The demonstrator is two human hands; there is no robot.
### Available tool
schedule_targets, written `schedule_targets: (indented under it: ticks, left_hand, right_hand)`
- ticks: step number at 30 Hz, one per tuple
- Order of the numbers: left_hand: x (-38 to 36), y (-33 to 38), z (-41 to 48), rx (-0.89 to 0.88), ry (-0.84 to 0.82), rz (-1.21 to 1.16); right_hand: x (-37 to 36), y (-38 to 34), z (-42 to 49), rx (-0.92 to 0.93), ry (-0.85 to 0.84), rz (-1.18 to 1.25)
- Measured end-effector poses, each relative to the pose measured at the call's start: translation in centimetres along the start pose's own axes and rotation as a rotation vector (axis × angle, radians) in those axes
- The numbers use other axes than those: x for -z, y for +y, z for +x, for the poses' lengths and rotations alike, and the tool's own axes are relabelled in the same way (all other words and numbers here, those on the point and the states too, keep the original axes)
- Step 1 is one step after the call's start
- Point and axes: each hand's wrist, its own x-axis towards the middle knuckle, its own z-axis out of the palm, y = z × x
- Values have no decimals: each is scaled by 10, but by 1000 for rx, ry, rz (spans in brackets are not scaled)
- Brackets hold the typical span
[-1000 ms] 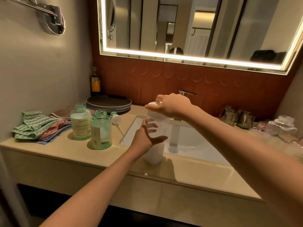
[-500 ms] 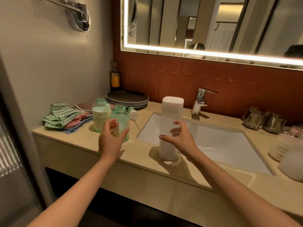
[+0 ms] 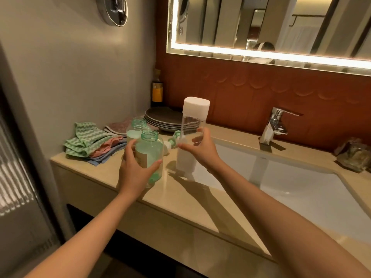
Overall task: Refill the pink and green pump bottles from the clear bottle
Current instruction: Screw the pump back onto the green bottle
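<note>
My left hand (image 3: 136, 169) is closed around a green bottle (image 3: 150, 151) with an open neck and no pump, near the front of the counter. A second open green bottle (image 3: 136, 127) stands just behind it. My right hand (image 3: 202, 151) grips the middle of the tall clear bottle (image 3: 192, 125), which has a white cap and stands upright at the sink's left edge. A green and white pump head (image 3: 172, 141) lies on the counter between the bottles. No pink bottle shows in this view.
The beige counter (image 3: 200, 199) holds a white sink (image 3: 301, 189) with a chrome faucet (image 3: 277, 123). Folded cloths (image 3: 90, 141) and stacked dark plates (image 3: 160, 117) sit at the back left by a dark bottle (image 3: 157, 89). Wrapped packets (image 3: 353, 155) lie at right.
My left hand left the clear bottle, reached left and closed on the front green bottle. My right hand came down from the cap to the clear bottle's body. The view swung left.
</note>
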Motion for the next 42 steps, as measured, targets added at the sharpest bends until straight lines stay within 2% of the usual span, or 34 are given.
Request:
schedule_targets:
  ticks: [8,18,24,28,36,42]
  left_hand:
    - [15,-19,13,-18,31,36]
    - [14,-25,13,-38,41,31]
    - [15,-23,13,-30,34,33]
    - [16,-19,10,-29,23,31]
    - [4,-8,-2,-51,-6,21]
    - [-12,-6,3,-63,-27,-18]
  right_hand:
    - [-51,3,36,6,-35,-11]
    - [-70,6,49,68,2,34]
    - [-62,9,48,58,-52,105]
    - [-50,13,43,16,-30,28]
    - [-18,32,40,26,115,21]
    - [-3,57,73,19,86,-180]
